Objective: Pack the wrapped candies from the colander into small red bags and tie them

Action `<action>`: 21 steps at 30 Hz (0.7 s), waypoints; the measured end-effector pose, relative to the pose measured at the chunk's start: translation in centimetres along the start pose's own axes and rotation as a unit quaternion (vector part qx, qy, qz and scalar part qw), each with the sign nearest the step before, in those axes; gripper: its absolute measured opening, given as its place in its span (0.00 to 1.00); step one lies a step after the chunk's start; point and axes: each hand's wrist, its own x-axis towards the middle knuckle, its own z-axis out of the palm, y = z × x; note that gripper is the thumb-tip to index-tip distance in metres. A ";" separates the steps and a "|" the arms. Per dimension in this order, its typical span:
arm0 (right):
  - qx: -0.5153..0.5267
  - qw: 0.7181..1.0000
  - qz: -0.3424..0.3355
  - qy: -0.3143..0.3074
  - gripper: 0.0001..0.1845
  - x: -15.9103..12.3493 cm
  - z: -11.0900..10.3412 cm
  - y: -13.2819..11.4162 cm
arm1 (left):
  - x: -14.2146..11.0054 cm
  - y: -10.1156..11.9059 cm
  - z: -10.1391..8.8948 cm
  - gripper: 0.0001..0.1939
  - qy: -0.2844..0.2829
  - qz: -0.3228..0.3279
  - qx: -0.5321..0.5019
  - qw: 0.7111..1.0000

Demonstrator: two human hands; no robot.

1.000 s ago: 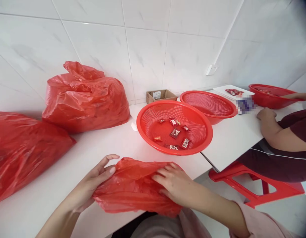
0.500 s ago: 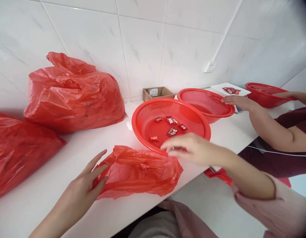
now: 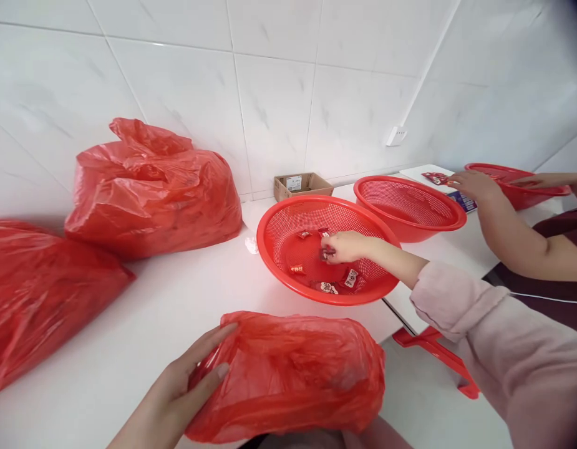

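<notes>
My right hand (image 3: 345,247) reaches into a round red plastic mesh basket (image 3: 288,234), its fingers closed on a small wrapped candy (image 3: 326,252). Several other red-wrapped candies (image 3: 350,278) lie in the basket's bottom, spread near my hand. My left hand (image 3: 185,386) grips the edge of a loose red plastic bag (image 3: 292,374) at the table's near edge. The bag's mouth gapes open beside my thumb, and its inside is hard to see.
Two bulging red plastic bags (image 3: 152,193) (image 3: 40,299) sit at the left. A second red basket (image 3: 410,206) stands behind the first. Farther right, a co-worker's hand (image 3: 475,186) is over a white board (image 3: 423,172), near a third red basket (image 3: 517,186). A cardboard box (image 3: 302,186) stands against the tiled wall.
My right hand has moved off the bag, across the basket rim and down among the candies. My left hand keeps the bag, now nearer me. The co-worker's hand has moved right.
</notes>
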 end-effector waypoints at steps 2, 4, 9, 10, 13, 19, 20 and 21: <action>0.073 0.996 -0.033 0.034 0.21 -1.3 -1.6 -1.9 | 0.1 0.4 0.5 0.31 -0.002 -0.037 -0.096 0.995; 0.215 0.968 -0.116 0.060 0.23 -3.4 -2.3 -5.4 | 0.3 0.6 1.1 0.33 0.006 -0.074 -0.185 0.980; 0.223 0.947 -0.224 -0.057 0.17 -8.5 1.1 -15.0 | 0.4 1.0 2.5 0.44 0.036 -0.123 -0.311 0.942; 0.191 0.961 -0.197 -0.017 0.16 -8.9 1.8 -16.0 | 0.3 1.1 2.7 0.45 0.049 -0.126 -0.326 0.936; 0.211 0.959 -0.179 0.056 0.17 -9.0 2.0 -16.0 | -0.3 1.1 3.0 0.46 0.071 -0.129 -0.357 0.923; 0.132 0.981 -0.074 0.124 0.14 -3.7 -1.5 -10.9 | -0.9 0.4 3.5 0.45 0.100 -0.131 -0.375 0.912; 0.106 0.987 -0.065 0.106 0.14 -2.7 -1.3 -10.3 | -1.0 0.4 3.7 0.44 0.108 -0.124 -0.369 0.915; 0.086 0.991 -0.060 0.084 0.13 -1.8 -1.0 -9.8 | -1.0 0.4 3.9 0.43 0.122 -0.115 -0.353 0.921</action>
